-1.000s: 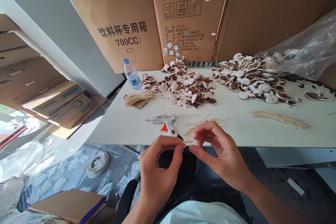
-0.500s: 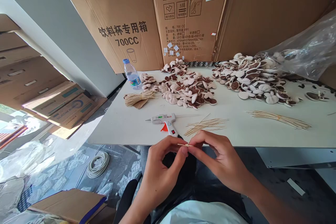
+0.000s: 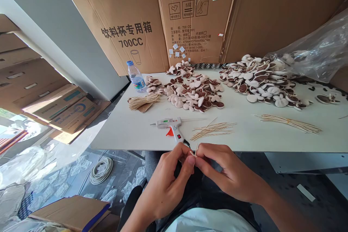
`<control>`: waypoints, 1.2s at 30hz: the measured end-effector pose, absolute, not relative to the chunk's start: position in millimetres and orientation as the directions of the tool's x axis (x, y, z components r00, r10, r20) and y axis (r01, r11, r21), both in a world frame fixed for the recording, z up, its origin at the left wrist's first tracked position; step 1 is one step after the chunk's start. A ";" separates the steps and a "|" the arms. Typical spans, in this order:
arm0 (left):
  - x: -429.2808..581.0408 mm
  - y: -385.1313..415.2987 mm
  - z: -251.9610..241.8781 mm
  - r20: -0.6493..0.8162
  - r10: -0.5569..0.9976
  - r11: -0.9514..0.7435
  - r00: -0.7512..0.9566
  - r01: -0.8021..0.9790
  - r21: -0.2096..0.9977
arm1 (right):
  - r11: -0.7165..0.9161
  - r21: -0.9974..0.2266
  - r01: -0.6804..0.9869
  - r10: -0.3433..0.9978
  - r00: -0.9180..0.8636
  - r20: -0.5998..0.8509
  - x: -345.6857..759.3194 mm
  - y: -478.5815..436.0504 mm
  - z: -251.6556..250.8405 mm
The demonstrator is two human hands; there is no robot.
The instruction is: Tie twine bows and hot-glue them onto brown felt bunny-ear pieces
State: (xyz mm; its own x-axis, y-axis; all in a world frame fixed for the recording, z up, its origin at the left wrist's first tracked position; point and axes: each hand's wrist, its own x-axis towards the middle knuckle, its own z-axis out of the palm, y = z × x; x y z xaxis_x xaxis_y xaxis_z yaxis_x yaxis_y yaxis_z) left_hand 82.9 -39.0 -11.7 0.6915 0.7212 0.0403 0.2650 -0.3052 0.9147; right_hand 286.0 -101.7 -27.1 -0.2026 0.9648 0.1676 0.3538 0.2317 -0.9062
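My left hand [image 3: 172, 179] and my right hand [image 3: 230, 174] meet in front of the table's near edge, thumbs and forefingers pinched. Between their fingertips is a thin pale stick [image 3: 193, 154], bent, with one short end pointing up beside the right forefinger. Most of it is hidden by the fingers. Just beyond the hands, loose thin sticks [image 3: 213, 129] lie crossed on the white table [image 3: 244, 141]. To their left a white glue gun [image 3: 176, 127] with an orange trigger rests on its side, nozzle pointing left.
A tied bundle of sticks [image 3: 288, 123] lies right, another bundle [image 3: 144, 101] left. Behind are piles of brown-and-cream fabric pieces [image 3: 195, 92], a second such pile [image 3: 261, 79], a water bottle [image 3: 137, 78], and large cardboard boxes [image 3: 116, 11]. Coiled cable [image 3: 101, 171] lies on the floor.
The stick lay level across my fingertips and is now bent, an end pointing up. Both hands have shifted slightly down, and the fingers have closed in around it.
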 end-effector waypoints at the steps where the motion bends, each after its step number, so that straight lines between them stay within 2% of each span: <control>1: 82.7 -38.9 -9.5 0.040 0.709 -0.321 0.704 0.271 0.907 | 0.254 -0.900 0.355 0.958 -0.221 0.183 285.8 -102.2 -26.9; 5: 80.8 -36.7 -2.9 0.018 0.651 -0.363 0.759 0.289 0.886 | 0.307 -0.873 0.380 0.942 -0.250 0.223 285.9 -104.7 -26.8; 8: 79.6 -35.3 -2.2 0.014 0.599 -0.342 0.801 0.240 0.909 | 0.323 -0.878 0.354 0.933 -0.277 0.232 286.2 -106.6 -25.9; 13: 82.8 -39.9 -9.8 -0.002 0.561 -0.097 0.828 0.069 0.993 | 0.327 -0.930 0.166 0.919 -0.286 0.272 284.5 -110.7 -24.7; 16: 86.1 -46.4 -19.4 -0.014 0.546 0.081 0.838 -0.037 0.996 | 0.299 -0.954 0.035 0.913 -0.300 0.275 283.2 -112.6 -26.3; 19: 89.0 -52.8 -28.9 -0.015 0.548 0.212 0.837 -0.121 0.970 | 0.273 -0.961 -0.046 0.910 -0.312 0.273 282.2 -113.1 -27.6; 24: 95.7 -61.2 -33.0 0.052 0.552 0.295 0.832 -0.253 0.921 | 0.213 -0.957 -0.196 0.909 -0.320 0.268 277.7 -111.5 -26.6; 28: 102.3 -68.5 -27.1 0.097 0.579 0.405 0.810 -0.389 0.827 | 0.166 -0.930 -0.327 0.908 -0.318 0.274 273.2 -110.8 -30.1; 36: 106.3 -79.5 -28.9 0.154 0.550 0.509 0.821 -0.476 0.718 | 0.168 -0.862 -0.478 0.874 -0.332 0.355 270.5 -109.8 -33.1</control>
State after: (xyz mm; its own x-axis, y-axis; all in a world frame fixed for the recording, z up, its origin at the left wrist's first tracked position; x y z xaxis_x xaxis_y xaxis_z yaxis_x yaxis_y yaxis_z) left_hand 106.3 -79.5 -28.9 0.8206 0.5504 0.1536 -0.4756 0.5089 0.7175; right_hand 270.5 -109.8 -33.1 -0.3318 0.8740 0.3550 -0.4783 0.1685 -0.8619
